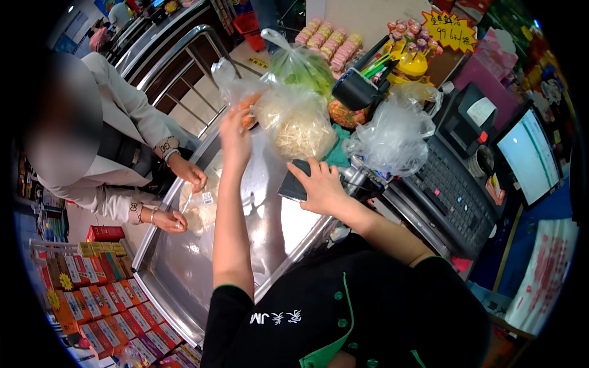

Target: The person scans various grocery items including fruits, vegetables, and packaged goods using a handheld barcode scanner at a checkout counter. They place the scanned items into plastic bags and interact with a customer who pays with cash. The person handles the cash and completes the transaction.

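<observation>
My left hand (235, 138), blurred, is at a clear plastic bag of carrots (249, 120) at the counter's far end, its fingers around part of the bag. My right hand (320, 185) grips a black boxy device (294, 183), possibly a barcode scanner, at the near edge of the metal counter (184, 271). Just beyond it sits a clear bag of pale, thin strands (301, 135), perhaps bean sprouts. Behind that stands a knotted bag of green leafy vegetables (301, 69). Left of my left forearm lies a clear bag with a printed label (207, 198), its pale contents unclear.
Across the counter, another person's hands (186, 172) are at the labelled bag. A keyboard (455, 202), a monitor (529, 152) and crumpled clear bags (391, 133) are on the right. A black pen holder (354, 89) stands behind the produce. Metal rails (184, 60) and stacked boxes (110, 317) flank the counter.
</observation>
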Tool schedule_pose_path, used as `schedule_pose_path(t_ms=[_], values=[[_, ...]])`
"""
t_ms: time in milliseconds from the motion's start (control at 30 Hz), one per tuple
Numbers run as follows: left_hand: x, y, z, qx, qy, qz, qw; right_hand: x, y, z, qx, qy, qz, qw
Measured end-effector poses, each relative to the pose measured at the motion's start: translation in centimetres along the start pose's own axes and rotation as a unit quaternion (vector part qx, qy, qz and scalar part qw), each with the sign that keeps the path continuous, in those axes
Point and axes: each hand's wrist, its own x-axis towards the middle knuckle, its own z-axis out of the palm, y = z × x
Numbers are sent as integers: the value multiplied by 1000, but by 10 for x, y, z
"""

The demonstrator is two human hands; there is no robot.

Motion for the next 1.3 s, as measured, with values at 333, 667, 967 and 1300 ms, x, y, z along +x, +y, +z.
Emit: schedule_pose_path(t_ms=[333,667,967,1300], values=[[60,-31,120,117,-331,14,936,-3,17,-4,73,57,-7,996],[-7,-14,-2,-114,-80,-281,949,-40,37,-21,181,143,49,972],[-138,26,-7,-617,107,-548,555,-22,45,5,205,249,139,936],[-168,78,-14,-638,180,-451,597,42,-27,1,100,218,-29,970]])
